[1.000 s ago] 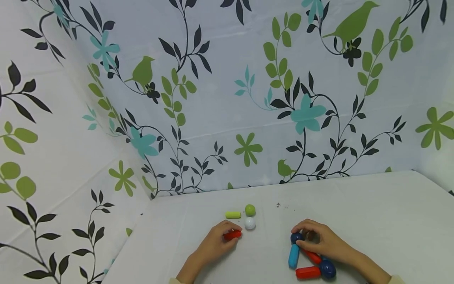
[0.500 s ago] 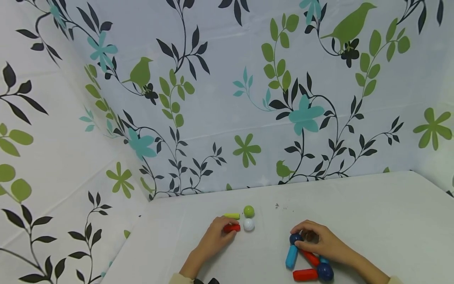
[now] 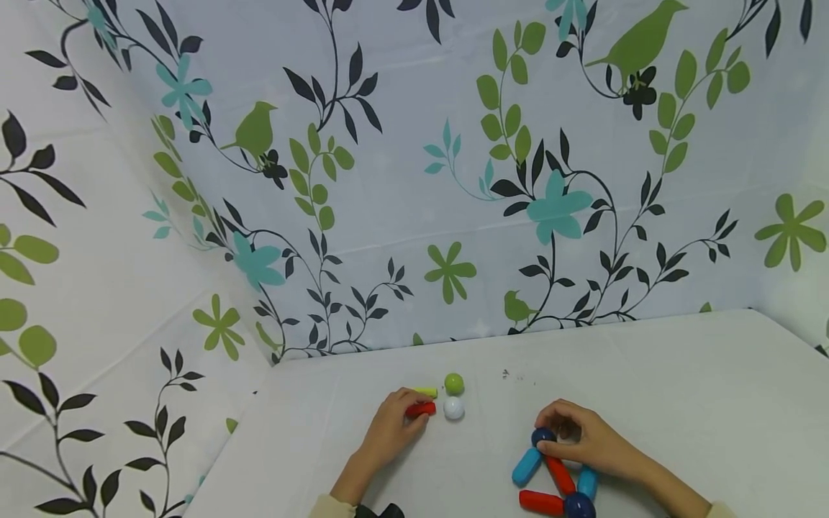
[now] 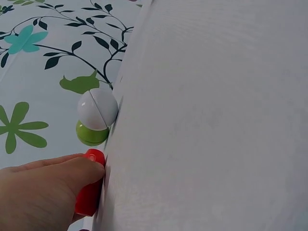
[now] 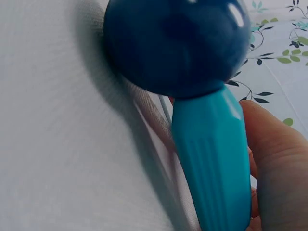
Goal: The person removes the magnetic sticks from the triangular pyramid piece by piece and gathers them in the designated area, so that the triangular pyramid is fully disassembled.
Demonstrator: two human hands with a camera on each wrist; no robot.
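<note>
Rising behind everything in the head view, a printed cloth (image 3: 388, 237) hung above a white table (image 3: 660, 381). Near the table's front edge, on the person's right, lay a frame of joined rods and balls (image 3: 555, 465). The right hand (image 3: 586, 440) reached over it, thumb and fingers narrowed in a pinch about its upper navy ball (image 3: 542, 437). The left hand (image 3: 391, 423), well apart, had its thumb and fingers closed round a short red rod (image 3: 421, 409); whether that rod touched the table could not be told. Within the frame, a light blue rod (image 3: 527, 466) slanted from the upper navy ball, while a second light blue rod (image 3: 587, 483), a slanting red rod (image 3: 562, 478) and a lower red rod (image 3: 540, 502) met at a lower navy ball (image 3: 578, 506). Just past the left hand's fingers lay a yellow-green rod (image 3: 427, 392), partly hidden. Beside the short red rod's end sat a white ball (image 3: 454, 409), with a green ball (image 3: 454, 384) just beyond.
</note>
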